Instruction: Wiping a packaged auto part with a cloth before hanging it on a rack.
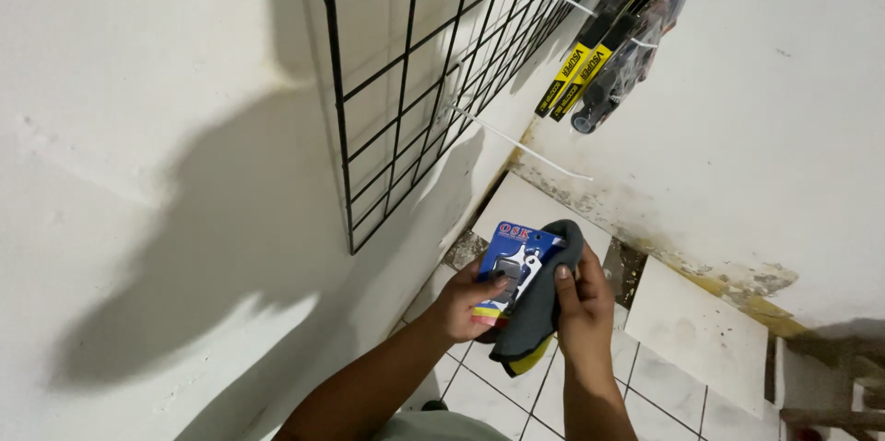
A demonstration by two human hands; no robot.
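My left hand (464, 303) grips the lower edge of a small blue blister pack (513, 261) with metal parts under clear plastic. My right hand (583, 305) presses a dark grey cloth with a yellow edge (535, 326) against the pack's right side; the cloth drapes down between both hands. Both hands are held low, near the corner where two white walls meet.
A black wire grid panel (406, 82) hangs on the left wall with white hooks; one long bare hook (525, 146) sticks out. Packaged items with yellow and black labels (599, 54) hang at the upper right. White floor tiles (691, 330) lie below.
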